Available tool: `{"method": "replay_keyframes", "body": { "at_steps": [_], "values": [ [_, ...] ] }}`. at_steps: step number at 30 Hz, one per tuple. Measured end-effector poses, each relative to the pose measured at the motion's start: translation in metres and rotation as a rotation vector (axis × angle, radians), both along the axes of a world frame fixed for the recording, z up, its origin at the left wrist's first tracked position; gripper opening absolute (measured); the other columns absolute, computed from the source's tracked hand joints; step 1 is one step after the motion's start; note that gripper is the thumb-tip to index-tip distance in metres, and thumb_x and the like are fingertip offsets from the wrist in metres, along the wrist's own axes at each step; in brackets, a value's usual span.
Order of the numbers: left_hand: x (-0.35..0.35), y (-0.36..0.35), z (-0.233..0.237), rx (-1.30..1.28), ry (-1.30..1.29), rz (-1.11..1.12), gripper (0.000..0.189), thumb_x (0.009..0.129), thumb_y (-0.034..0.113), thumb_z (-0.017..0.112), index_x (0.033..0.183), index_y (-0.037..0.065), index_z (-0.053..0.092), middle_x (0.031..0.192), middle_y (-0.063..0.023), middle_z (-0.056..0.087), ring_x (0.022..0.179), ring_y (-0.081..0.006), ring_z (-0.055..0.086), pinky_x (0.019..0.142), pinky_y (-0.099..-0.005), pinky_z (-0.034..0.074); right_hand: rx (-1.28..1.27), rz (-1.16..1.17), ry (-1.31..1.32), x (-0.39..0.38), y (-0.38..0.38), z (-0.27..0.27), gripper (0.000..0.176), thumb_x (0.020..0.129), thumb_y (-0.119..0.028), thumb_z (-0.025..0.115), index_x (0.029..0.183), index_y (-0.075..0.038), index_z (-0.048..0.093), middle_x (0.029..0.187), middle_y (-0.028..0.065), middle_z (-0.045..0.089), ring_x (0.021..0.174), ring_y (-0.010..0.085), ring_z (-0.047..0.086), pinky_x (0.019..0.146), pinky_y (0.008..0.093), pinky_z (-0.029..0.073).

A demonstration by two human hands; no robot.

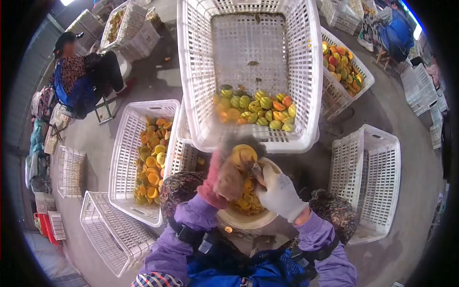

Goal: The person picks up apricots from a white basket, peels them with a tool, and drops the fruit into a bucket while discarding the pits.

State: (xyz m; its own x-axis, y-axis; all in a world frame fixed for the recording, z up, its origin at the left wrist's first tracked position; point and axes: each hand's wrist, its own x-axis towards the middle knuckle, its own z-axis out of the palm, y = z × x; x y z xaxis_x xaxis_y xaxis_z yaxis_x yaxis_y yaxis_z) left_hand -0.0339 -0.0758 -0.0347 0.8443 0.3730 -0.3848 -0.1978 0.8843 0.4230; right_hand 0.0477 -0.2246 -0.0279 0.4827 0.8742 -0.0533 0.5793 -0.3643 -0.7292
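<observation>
Just above a round pale bucket (267, 221) holding orange-yellow pieces (249, 198), my left hand (228, 179), in a stained glove, grips a yellow-orange fruit (243, 155). Its outline is blurred. My right hand (282, 193), in a white glove, is closed around a small tool (258, 173) whose tip meets the fruit; its exact shape is unclear. Beyond my hands stands a large white crate (306, 138), tilted toward me, with green and orange ribbed fruits (263, 106) gathered at its near end.
To the left, a white crate (125, 138) holds orange fruit pieces. An empty crate (382, 191) stands right, another (112, 234) lower left. Behind right is a crate of mixed fruit (342, 67). One person (74, 81) sits far left, another (397, 31) far right.
</observation>
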Motion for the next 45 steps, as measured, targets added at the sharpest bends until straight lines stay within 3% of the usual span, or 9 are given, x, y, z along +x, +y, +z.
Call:
{"method": "replay_keyframes", "body": {
  "at_steps": [1, 4, 6, 9, 19, 22, 25, 28, 45],
  "values": [
    [-0.002, -0.006, -0.01, 0.767, -0.037, 0.004, 0.027, 0.098, 0.016, 0.052, 0.12, 0.001, 0.055, 0.106, -0.0115, 0.064, 0.097, -0.02, 0.065, 0.084, -0.0315, 0.052, -0.117, 0.014, 0.011, 0.001, 0.0, 0.008, 0.046, 0.078, -0.013, 0.063, 0.12, 0.003, 0.05, 0.1, 0.0281, 0.061, 0.091, 0.0428, 0.062, 0.077, 0.048, 0.05],
    [0.002, -0.001, -0.018, 1.05, 0.124, 0.065, 0.026, 0.096, 0.02, 0.056, 0.111, -0.001, 0.06, 0.101, -0.0094, 0.066, 0.088, -0.018, 0.064, 0.078, -0.0308, 0.052, -0.163, 0.038, -0.028, 0.002, -0.004, -0.002, 0.054, 0.078, -0.013, 0.063, 0.126, 0.004, 0.048, 0.109, 0.0295, 0.06, 0.101, 0.0428, 0.06, 0.083, 0.0469, 0.05],
    [0.004, 0.002, -0.02, 1.207, 0.147, 0.103, 0.027, 0.095, 0.023, 0.057, 0.104, -0.001, 0.063, 0.095, -0.0085, 0.066, 0.082, -0.0165, 0.063, 0.074, -0.0302, 0.052, -0.048, 0.0, -0.1, -0.007, -0.004, -0.022, 0.056, 0.076, -0.015, 0.065, 0.126, 0.004, 0.048, 0.101, 0.0275, 0.063, 0.094, 0.041, 0.062, 0.079, 0.0461, 0.051],
    [0.008, -0.003, 0.007, 0.595, 0.212, 0.063, 0.03, 0.096, 0.025, 0.054, 0.095, -0.003, 0.065, 0.086, -0.0082, 0.065, 0.076, -0.0146, 0.062, 0.069, -0.0287, 0.051, 0.097, -0.051, -0.147, -0.016, 0.0, -0.035, 0.058, 0.074, -0.016, 0.067, 0.125, 0.004, 0.047, 0.086, 0.0241, 0.066, 0.079, 0.0397, 0.065, 0.071, 0.0454, 0.052],
    [0.005, 0.007, 0.003, 1.571, -0.021, 0.117, 0.028, 0.096, 0.023, 0.053, 0.099, -0.003, 0.06, 0.085, -0.0096, 0.063, 0.075, -0.0173, 0.062, 0.068, -0.0297, 0.051, -0.037, 0.031, 0.081, -0.01, 0.001, -0.022, 0.047, 0.079, -0.016, 0.065, 0.118, 0.006, 0.05, 0.083, 0.028, 0.064, 0.084, 0.0452, 0.062, 0.075, 0.0479, 0.05],
    [0.0, 0.0, 0.011, 0.66, 0.183, -0.1, 0.027, 0.095, 0.023, 0.055, 0.1, -0.003, 0.06, 0.085, -0.0091, 0.063, 0.077, -0.0181, 0.063, 0.069, -0.0294, 0.051, 0.164, 0.086, 0.283, -0.008, 0.002, -0.038, 0.049, 0.079, -0.019, 0.066, 0.118, 0.006, 0.051, 0.082, 0.0272, 0.064, 0.082, 0.0435, 0.063, 0.074, 0.0483, 0.051],
    [0.009, 0.018, -0.005, 1.6, -0.141, 0.068, 0.028, 0.096, 0.024, 0.054, 0.097, -0.002, 0.063, 0.083, -0.0071, 0.064, 0.075, -0.0156, 0.062, 0.067, -0.0277, 0.051, -0.024, 0.046, 0.207, -0.009, 0.001, -0.024, 0.031, 0.079, -0.014, 0.063, 0.103, 0.005, 0.059, 0.084, 0.0242, 0.066, 0.082, 0.0424, 0.063, 0.079, 0.0468, 0.05],
    [0.008, 0.009, -0.004, 0.537, 0.296, -0.141, 0.028, 0.097, 0.024, 0.054, 0.096, -0.002, 0.065, 0.08, -0.0054, 0.063, 0.072, -0.0138, 0.061, 0.064, -0.0267, 0.05, -0.112, 0.067, -0.125, -0.015, -0.003, -0.049, 0.019, 0.078, -0.013, 0.059, 0.089, 0.002, 0.065, 0.079, 0.0193, 0.065, 0.076, 0.0392, 0.061, 0.077, 0.0447, 0.049],
    [0.004, 0.017, 0.012, 0.46, 0.224, -0.425, 0.023, 0.093, 0.019, 0.057, 0.093, -0.002, 0.066, 0.081, -0.0069, 0.065, 0.073, -0.0171, 0.064, 0.066, -0.0301, 0.053, 0.004, 0.08, 0.516, -0.004, -0.01, -0.009, 0.026, 0.081, -0.025, 0.06, 0.086, -0.001, 0.068, 0.079, 0.028, 0.064, 0.072, 0.0421, 0.063, 0.067, 0.0481, 0.05]
  ]
}}
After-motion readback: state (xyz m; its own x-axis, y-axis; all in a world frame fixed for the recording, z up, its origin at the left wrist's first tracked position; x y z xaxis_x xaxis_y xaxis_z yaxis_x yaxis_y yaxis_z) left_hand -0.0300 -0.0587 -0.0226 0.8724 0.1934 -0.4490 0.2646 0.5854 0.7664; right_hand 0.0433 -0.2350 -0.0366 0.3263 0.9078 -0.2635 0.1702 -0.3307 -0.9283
